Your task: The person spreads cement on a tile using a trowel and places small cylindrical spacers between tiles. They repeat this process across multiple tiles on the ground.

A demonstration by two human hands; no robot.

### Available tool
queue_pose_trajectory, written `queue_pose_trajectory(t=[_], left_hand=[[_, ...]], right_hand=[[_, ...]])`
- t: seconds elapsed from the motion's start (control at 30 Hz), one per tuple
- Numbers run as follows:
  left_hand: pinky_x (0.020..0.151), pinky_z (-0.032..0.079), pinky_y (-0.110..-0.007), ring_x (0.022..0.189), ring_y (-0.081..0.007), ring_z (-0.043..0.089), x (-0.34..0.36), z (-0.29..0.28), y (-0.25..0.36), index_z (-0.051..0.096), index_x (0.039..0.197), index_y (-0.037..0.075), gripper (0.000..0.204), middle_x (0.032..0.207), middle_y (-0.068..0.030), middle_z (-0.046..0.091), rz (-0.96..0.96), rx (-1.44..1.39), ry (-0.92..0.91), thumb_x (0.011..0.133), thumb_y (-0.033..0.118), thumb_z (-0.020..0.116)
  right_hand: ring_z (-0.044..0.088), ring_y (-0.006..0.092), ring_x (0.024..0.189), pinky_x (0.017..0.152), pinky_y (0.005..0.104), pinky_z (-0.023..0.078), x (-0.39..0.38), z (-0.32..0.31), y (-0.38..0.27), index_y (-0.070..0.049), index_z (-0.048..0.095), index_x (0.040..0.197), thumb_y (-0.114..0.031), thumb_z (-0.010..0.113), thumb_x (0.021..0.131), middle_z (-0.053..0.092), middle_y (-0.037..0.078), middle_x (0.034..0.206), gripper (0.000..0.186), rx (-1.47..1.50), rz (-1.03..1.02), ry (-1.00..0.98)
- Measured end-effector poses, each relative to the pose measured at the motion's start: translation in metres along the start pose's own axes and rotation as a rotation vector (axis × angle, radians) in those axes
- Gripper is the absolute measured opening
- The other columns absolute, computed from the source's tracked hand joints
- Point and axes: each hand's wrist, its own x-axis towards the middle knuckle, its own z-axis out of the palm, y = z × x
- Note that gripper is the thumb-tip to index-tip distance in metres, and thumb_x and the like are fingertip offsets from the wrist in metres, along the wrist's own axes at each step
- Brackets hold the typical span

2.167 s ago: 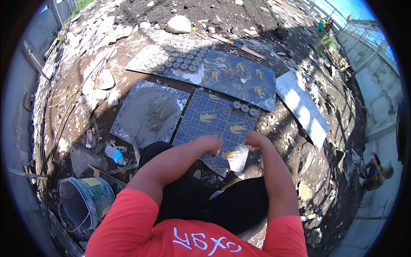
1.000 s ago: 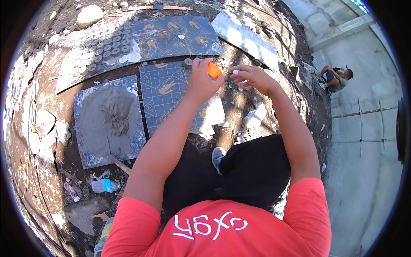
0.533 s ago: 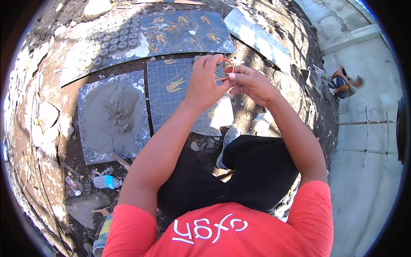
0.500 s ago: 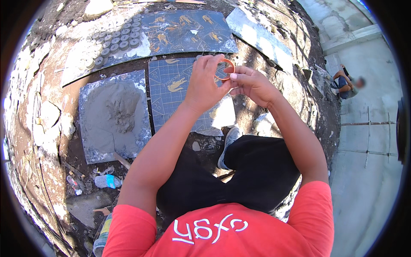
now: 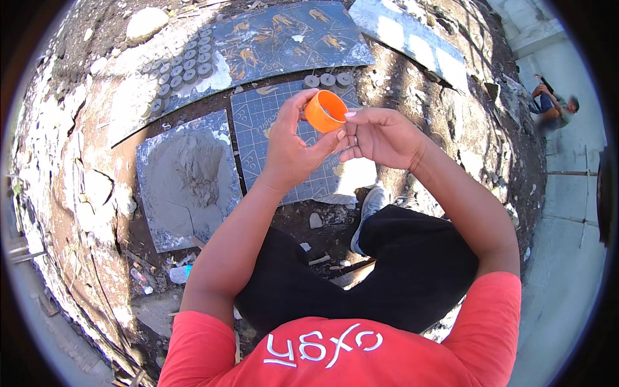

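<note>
An orange cylindrical ring is tilted so that its opening faces up toward me, with something small and grey inside. My left hand grips its left side and bottom with fingers and thumb. My right hand holds its right rim at the fingertips, the other fingers loosely curled underneath. Beyond them lies a patterned board with several grey discs at its back edge. On its left, a board bears a mound of wet grey mortar.
A long board with rows of grey discs lies behind. A pale board, rubble and a plastic bottle surround me. A person crouches by the concrete wall at right. My shoe is below my hands.
My hands rose from lower down. My right hand closed in on the orange ring, which has since turned to show its opening. My view has shifted, and the person at right stays crouched.
</note>
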Motion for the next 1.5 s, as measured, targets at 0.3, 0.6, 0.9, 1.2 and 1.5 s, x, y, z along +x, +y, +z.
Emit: queue_pose_trajectory(t=[0.3,0.6,0.9,1.2,1.5], left_hand=[[0.094,0.051,-0.033,0.104,-0.0162,0.064,0.014,0.005,-0.008,0.047,0.13,-0.002,0.06,0.117,-0.0113,0.063,-0.174,-0.305,0.095,0.087,0.02,0.083],[0.091,0.053,-0.028,0.103,-0.0148,0.064,0.02,-0.011,-0.023,0.046,0.129,-0.005,0.055,0.116,-0.0139,0.064,-0.365,-0.41,0.197,0.093,0.022,0.077],[0.082,0.051,-0.026,0.095,-0.0125,0.063,0.027,-0.028,-0.111,0.047,0.135,-0.007,0.072,0.11,-0.0108,0.064,-0.754,-0.061,0.27,0.084,0.033,0.081],[0.097,0.05,-0.043,0.113,-0.0389,0.059,0.048,-0.01,-0.232,0.054,0.131,-0.005,0.068,0.129,-0.0249,0.053,-0.57,0.765,-0.074,0.078,0.028,0.081],[0.1,0.05,-0.045,0.12,-0.0425,0.056,0.093,0.026,-0.291,0.048,0.136,-0.006,0.079,0.13,-0.025,0.051,-0.424,0.849,-0.155,0.076,0.029,0.084]], right_hand=[[0.069,0.0198,0.1,0.081,0.0311,0.056,-0.01,-0.055,0.009,0.0,0.054,0.134,-0.047,0.05,0.105,0.071,0.014,0.108,0.055,-0.328,0.125,0.169],[0.069,0.0275,0.096,0.085,0.0395,0.053,-0.023,-0.166,0.011,0.001,0.068,0.113,-0.043,0.059,0.097,0.071,0.016,0.105,0.047,-1.371,0.389,0.343],[0.067,0.0413,0.106,0.096,0.0478,0.05,-0.034,-0.244,0.084,0.002,0.07,0.11,-0.04,0.056,0.094,0.071,0.026,0.109,0.048,-1.723,0.726,0.16],[0.058,0.037,0.127,0.108,0.0442,0.045,-0.04,-0.246,0.104,-0.004,0.06,0.132,-0.038,0.053,0.095,0.062,0.023,0.134,0.051,-1.48,0.563,0.345],[0.062,0.0386,0.118,0.102,0.0458,0.047,-0.105,-0.29,0.143,-0.005,0.066,0.124,-0.042,0.061,0.094,0.066,0.023,0.124,0.047,-1.308,0.65,0.428]])
